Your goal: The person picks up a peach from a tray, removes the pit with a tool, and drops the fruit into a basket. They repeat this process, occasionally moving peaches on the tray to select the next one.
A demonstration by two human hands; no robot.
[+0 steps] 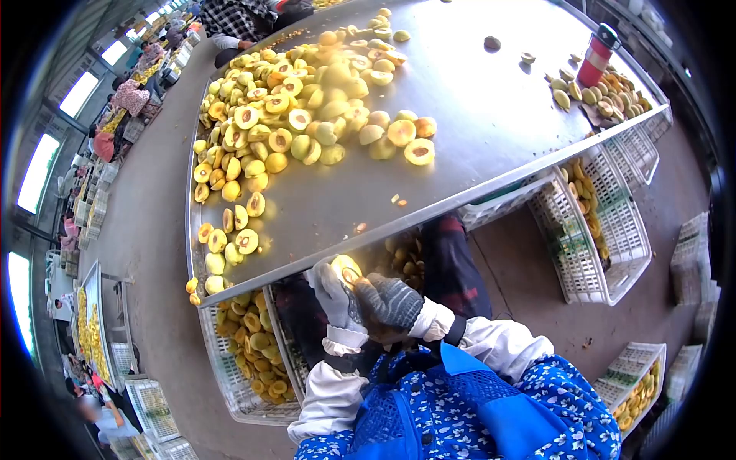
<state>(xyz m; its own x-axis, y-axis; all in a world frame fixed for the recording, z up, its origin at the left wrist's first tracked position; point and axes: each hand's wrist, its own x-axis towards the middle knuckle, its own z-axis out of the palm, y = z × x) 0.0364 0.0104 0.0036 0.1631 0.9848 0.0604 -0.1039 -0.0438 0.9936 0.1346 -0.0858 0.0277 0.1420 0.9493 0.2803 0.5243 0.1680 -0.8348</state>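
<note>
A halved yellow peach (347, 268), cut face up, is held by my left hand (335, 295) in a pale grey glove, just off the table's near edge. My right hand (395, 300), in a darker grey glove, is closed with its fingertips at the fruit's lower right side. Whatever those fingers hold is hidden. Beyond my hands, a large pile of peach halves (299, 119) covers the left part of the metal table (475, 115), some showing brown pits or hollows. Below my hands, more halves (404, 257) lie in shadow between my legs.
A crate (230, 391) of peach halves stands under the table at left. White crates (567, 253) stand at right. A red bottle (598, 55) stands by a smaller fruit pile (613, 96). Another person's checked sleeve (234, 19) is at the far edge. Other people work along the left.
</note>
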